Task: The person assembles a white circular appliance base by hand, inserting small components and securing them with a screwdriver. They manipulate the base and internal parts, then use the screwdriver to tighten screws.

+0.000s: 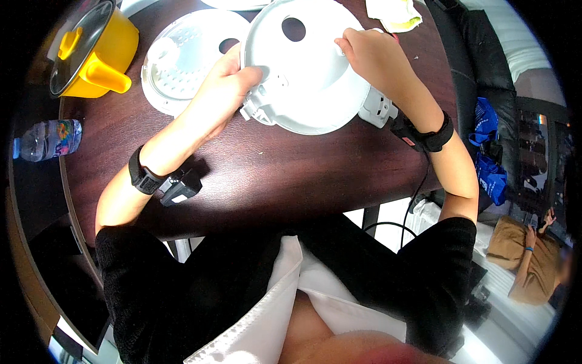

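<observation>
A large round white plastic appliance part (309, 85) with a dark round hole near its far side is held above the table, with latch-like brackets on its near rim. My left hand (233, 76) grips its left edge, thumb on top and fingers underneath. Curled closed, my right hand (376, 54) rests at the part's right side; whatever its fingers grip is hidden, though a bit of white and red shows just beyond the knuckles. Behind my left hand, a second round white disc (185, 57) with small perforations and a dark hole lies on the table.
A yellow pot (112, 51) with a glass lid stands at the far left, near a plastic bottle (57, 139) lying sideways. A yellow-white cloth (394, 13) sits at the far right of the brown table (291, 182). A person (530, 261) sits off to the right.
</observation>
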The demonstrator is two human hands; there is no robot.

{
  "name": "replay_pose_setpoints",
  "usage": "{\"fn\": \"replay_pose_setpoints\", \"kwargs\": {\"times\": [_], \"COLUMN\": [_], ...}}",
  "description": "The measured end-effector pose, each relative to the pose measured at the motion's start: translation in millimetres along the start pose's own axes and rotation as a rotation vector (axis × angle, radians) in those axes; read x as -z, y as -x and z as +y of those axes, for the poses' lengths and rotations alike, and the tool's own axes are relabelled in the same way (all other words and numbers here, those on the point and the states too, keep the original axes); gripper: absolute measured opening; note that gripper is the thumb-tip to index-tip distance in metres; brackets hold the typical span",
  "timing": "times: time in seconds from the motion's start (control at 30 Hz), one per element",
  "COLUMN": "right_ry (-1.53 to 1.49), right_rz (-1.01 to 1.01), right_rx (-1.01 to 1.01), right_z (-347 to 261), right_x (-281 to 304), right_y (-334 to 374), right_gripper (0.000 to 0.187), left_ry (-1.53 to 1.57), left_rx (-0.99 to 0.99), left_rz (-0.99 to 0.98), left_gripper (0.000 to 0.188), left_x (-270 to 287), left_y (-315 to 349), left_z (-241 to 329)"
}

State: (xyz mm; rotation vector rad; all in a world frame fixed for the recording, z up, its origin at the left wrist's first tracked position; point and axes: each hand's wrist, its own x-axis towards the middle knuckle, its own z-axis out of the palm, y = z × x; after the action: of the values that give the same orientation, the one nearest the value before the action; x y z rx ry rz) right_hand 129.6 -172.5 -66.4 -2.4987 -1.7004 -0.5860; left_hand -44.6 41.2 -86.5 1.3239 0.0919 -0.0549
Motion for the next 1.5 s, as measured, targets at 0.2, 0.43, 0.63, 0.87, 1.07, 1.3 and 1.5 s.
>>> {"fn": "replay_pose_setpoints", "kwargs": {"times": [0.2, 0.43, 0.63, 0.87, 1.07, 1.3, 1.5], "right_ry": [-0.034, -0.082, -0.068, -0.205, -0.464, -0.030, -0.049], "right_rz": [-0.028, -0.087, -0.063, -0.111, -0.244, -0.137, -0.119], "right_rx": [-0.002, -0.017, 0.070, -0.090, -0.364, 0.005, 0.089], "right_z": [4, 0, 5, 10, -1, -2, 1], "right_x": [-1, 11, 7, -8, 23, 21, 17], "right_y": [9, 8, 2, 1, -2, 3, 1], "right_gripper": [0.029, 0.026, 0.026, 0.038, 0.037, 0.021, 0.021], "left_ry": [-0.019, -0.014, -0.020, -0.033, -0.041, -0.052, -0.049], "left_rx": [-0.006, 0.000, -0.006, -0.046, -0.063, -0.078, -0.069], "left_rz": [0.001, 0.006, -0.014, -0.009, -0.001, -0.001, -0.013], "left_gripper": [0.049, 0.050, 0.051, 0.053, 0.052, 0.052, 0.052], "left_x": [-3, -4, -1, -6, -5, -4, -5], "left_y": [1, 3, 2, 2, 2, 2, 3], "left_z": [5, 6, 4, 6, 4, 3, 5]}}
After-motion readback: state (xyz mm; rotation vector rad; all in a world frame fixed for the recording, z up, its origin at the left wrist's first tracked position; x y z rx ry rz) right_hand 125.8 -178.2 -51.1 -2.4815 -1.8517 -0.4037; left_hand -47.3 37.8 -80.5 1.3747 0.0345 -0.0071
